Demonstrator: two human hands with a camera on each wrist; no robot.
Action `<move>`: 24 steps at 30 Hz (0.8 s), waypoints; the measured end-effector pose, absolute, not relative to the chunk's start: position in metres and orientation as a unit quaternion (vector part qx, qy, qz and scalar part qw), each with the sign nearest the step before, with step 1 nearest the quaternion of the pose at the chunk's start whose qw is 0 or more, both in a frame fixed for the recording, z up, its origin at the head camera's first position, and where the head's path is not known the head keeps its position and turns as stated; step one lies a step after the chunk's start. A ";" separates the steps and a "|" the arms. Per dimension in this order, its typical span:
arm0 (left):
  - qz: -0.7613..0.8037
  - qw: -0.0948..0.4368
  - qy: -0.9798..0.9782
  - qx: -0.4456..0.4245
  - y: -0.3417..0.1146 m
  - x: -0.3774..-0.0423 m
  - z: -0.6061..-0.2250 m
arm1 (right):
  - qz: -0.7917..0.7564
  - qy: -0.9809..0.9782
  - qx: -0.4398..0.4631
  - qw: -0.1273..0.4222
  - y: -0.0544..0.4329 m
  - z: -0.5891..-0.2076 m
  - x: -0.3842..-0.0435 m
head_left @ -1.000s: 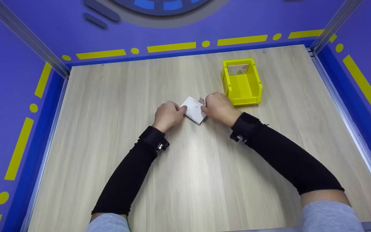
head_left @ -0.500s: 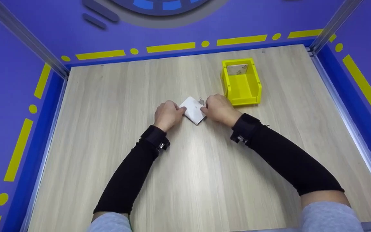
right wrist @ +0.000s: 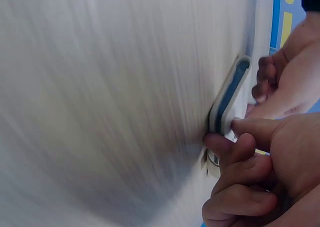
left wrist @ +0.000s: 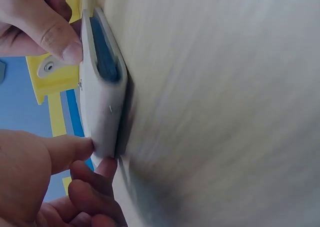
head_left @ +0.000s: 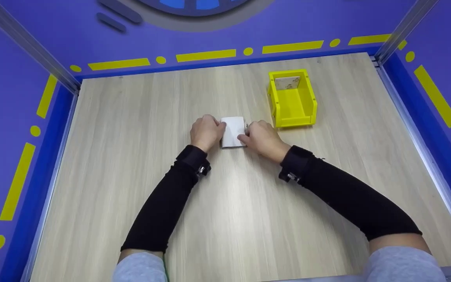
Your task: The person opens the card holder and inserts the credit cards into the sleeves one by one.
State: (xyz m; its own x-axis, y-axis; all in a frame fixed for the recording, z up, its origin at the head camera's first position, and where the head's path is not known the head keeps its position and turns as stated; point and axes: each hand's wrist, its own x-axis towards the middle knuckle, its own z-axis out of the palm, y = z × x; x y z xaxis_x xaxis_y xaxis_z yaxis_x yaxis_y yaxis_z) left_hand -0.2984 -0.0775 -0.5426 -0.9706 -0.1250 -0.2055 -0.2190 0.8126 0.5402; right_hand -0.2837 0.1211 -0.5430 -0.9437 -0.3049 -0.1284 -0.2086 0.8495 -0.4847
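Note:
A small white folded wallet (head_left: 233,132) with a blue inside lies between both hands on the table. Its folded layers show from the end in the left wrist view, and a pale tab (left wrist: 48,66) with a metal snap sticks out from it on the right hand's side. My left hand (head_left: 206,132) pinches the wallet's left edge between thumb and fingers. On the opposite edge, my right hand (head_left: 265,140) grips it, thumb on the top face and forefinger below, as the right wrist view shows.
A yellow open-front bin (head_left: 295,100) stands just beyond the right hand, with a patterned card (head_left: 287,83) against its back wall. The wood-grain table (head_left: 151,109) is bounded by blue walls with yellow markings at the back and sides.
The wallet has turned from a slanted diamond to nearly square with the table. My left hand has shifted slightly away from the body, and my right hand slightly nearer.

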 end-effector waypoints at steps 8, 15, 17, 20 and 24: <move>0.302 0.093 0.945 -0.087 -0.081 -0.296 -0.538 | -0.250 0.953 -0.131 0.110 0.125 -0.541 -0.284; 0.316 0.120 0.939 -0.066 -0.094 -0.286 -0.538 | -0.272 0.949 -0.112 0.114 0.133 -0.523 -0.295; 0.303 0.127 0.943 -0.057 -0.095 -0.283 -0.539 | -0.271 0.950 -0.107 0.110 0.133 -0.520 -0.298; 0.277 0.138 0.950 -0.049 -0.091 -0.274 -0.532 | -0.268 0.953 -0.104 0.098 0.132 -0.520 -0.303; 0.266 0.140 0.953 -0.041 -0.088 -0.269 -0.537 | -0.263 0.955 -0.099 0.092 0.130 -0.525 -0.307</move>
State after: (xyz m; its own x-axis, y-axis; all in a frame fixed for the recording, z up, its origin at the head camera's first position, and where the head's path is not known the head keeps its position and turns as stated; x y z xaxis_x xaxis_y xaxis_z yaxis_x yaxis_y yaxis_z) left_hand -0.2690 -0.0883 -0.5371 -0.9572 -0.0032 -0.2893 -0.1527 0.8550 0.4956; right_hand -0.3073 0.1300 -0.5247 -0.9633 -0.2379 -0.1241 -0.1408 0.8418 -0.5211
